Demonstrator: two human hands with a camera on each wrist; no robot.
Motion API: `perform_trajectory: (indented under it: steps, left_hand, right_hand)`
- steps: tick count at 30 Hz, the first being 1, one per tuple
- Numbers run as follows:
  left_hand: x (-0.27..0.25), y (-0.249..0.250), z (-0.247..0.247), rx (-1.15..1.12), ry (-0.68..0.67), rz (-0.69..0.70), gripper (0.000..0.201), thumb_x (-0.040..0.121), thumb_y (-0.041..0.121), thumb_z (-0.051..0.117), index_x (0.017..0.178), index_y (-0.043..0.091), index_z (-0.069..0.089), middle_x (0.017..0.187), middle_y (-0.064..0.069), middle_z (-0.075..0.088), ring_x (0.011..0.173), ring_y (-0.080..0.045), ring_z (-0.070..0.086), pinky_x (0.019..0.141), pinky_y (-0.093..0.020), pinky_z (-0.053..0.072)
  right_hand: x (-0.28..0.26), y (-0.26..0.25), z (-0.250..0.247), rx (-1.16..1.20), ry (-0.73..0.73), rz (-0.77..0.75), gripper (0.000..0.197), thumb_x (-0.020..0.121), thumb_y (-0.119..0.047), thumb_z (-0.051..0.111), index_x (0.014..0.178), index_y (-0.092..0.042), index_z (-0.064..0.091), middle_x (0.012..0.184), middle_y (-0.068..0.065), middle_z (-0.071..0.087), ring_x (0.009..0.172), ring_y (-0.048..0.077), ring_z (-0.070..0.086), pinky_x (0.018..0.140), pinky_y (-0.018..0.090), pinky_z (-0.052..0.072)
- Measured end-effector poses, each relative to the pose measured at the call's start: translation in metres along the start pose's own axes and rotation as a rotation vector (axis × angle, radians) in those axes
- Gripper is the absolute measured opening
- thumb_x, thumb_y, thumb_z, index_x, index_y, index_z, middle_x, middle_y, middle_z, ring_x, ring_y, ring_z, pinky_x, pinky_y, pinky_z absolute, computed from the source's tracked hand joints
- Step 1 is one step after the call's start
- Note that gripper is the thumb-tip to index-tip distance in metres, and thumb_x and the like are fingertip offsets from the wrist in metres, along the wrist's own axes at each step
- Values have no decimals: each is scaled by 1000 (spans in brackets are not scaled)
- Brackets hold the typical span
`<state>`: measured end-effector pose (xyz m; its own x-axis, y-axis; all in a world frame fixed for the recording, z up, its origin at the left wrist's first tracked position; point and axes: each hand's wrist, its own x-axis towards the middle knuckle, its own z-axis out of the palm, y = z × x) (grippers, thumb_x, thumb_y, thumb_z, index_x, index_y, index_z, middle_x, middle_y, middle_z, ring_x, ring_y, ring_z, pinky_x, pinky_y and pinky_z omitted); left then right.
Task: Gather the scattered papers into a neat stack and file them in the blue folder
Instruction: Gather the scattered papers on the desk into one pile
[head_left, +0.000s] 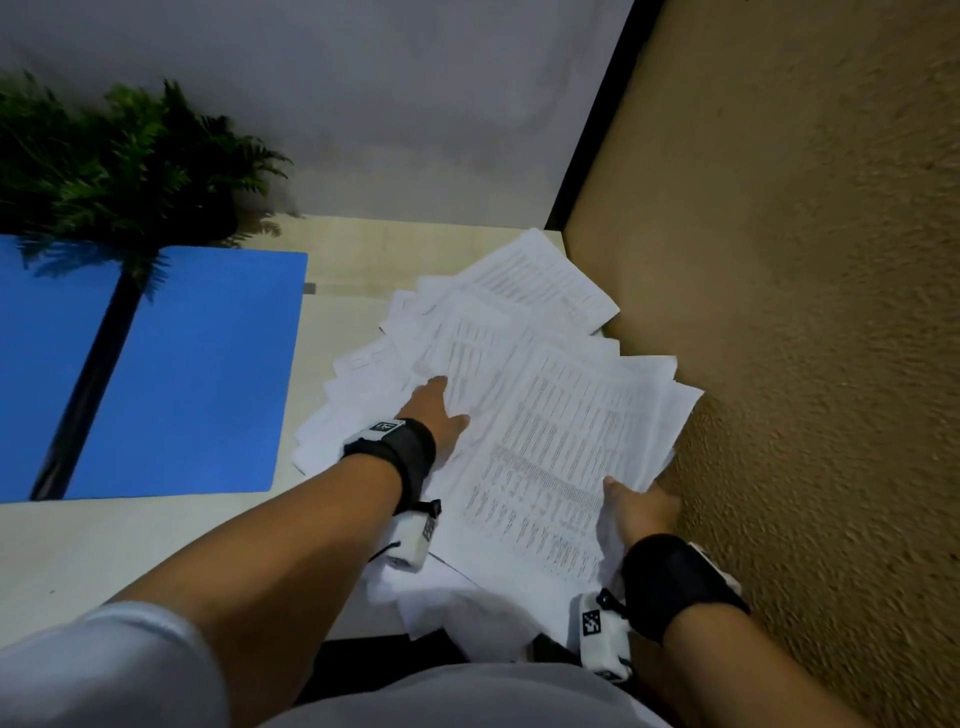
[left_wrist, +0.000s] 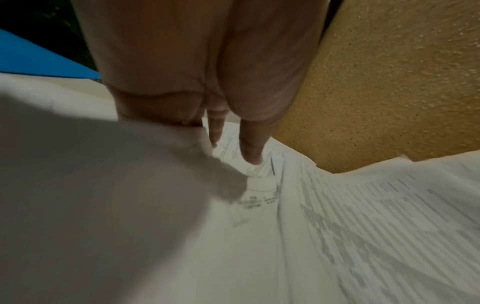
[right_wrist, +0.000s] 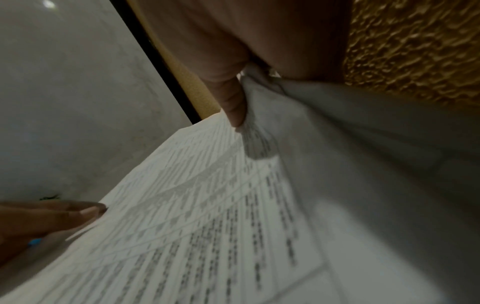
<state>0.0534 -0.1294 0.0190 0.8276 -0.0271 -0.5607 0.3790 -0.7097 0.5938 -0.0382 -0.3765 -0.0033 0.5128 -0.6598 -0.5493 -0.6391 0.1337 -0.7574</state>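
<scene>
Head view shows the papers (head_left: 545, 415) fanned loosely at the table's right edge, against the wall (head_left: 805, 312). The right hand (head_left: 641, 506) pinches their near corner; the left hand (head_left: 441, 415) lies flat under some sheets. Loose sheets may slip off. The folder (head_left: 197, 364) lies open, left.

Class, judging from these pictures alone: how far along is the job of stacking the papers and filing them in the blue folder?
Done: the papers are pulled into one fanned, uneven heap. In hand: the right hand grips the heap's near edge, thumb on top; the left hand reaches in among the sheets. Left: squaring the edges and filing. The blue folder lies open and holds no sheets.
</scene>
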Motion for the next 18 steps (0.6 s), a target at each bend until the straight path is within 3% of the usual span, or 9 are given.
perform_trajectory:
  steps: [3,5,8,11,12,13,14,16,18]
  left_hand:
    - [-8,8,5,-235,-8,-1,68,100,14,42,154,30,3,149,-16,40,125,-30,49,102,-34,38]
    - [-16,7,7,-311,-18,37,73,97,2,36,153,36,2,145,-16,44,109,-23,53,92,-28,40]
    - [-21,-3,8,-388,-79,44,88,90,-11,34,152,42,1,156,-7,30,111,-18,55,89,-24,42]
    - [-24,-15,5,-427,-103,58,88,89,-11,31,152,38,-7,160,-2,19,86,-1,51,75,-13,39]
    - [-29,-17,4,-430,-124,39,85,89,-10,30,154,34,-4,160,-1,19,95,-6,55,83,-16,42]
    - [-32,-21,6,-414,-140,36,81,89,-7,30,155,31,4,159,0,23,116,-15,54,99,-23,41]
    - [-38,-24,6,-396,-169,32,76,89,-4,31,154,30,13,158,1,28,132,-20,45,110,-31,35]
    - [-39,-33,12,-410,-209,10,67,89,4,32,150,32,26,155,0,36,140,-21,37,117,-41,30]
    - [-42,-35,14,-519,-161,-38,52,96,23,35,148,28,33,155,0,36,140,-20,37,118,-43,28]
  right_hand:
    - [1,-1,2,-14,-4,-57,34,81,-12,72,114,-5,65,106,14,69,95,32,67,93,50,52]
    - [13,10,5,-4,-20,-128,36,75,-17,74,110,-15,64,109,13,69,94,31,69,88,55,54]
    - [20,10,7,-41,-77,-184,44,70,-27,75,112,-21,64,114,9,65,98,29,68,89,54,55]
    - [2,-12,8,-15,-111,-124,34,87,-7,67,120,-6,62,114,15,66,104,33,64,97,52,50]
    - [-1,-15,9,41,-155,-83,34,90,-1,62,124,-3,59,117,16,65,108,35,62,100,52,47]
    - [-2,-16,10,89,-213,-39,36,91,2,59,127,-1,56,122,18,63,112,37,60,102,53,45]
    - [-2,-15,12,106,-267,-23,40,92,3,57,132,1,53,126,19,61,116,38,58,103,54,43]
    - [-4,-16,17,80,-339,-29,46,93,1,57,138,0,47,131,17,58,122,38,55,106,54,41]
    - [-4,-15,19,60,-370,-95,39,92,-1,59,130,-9,53,129,14,61,120,36,57,105,53,42]
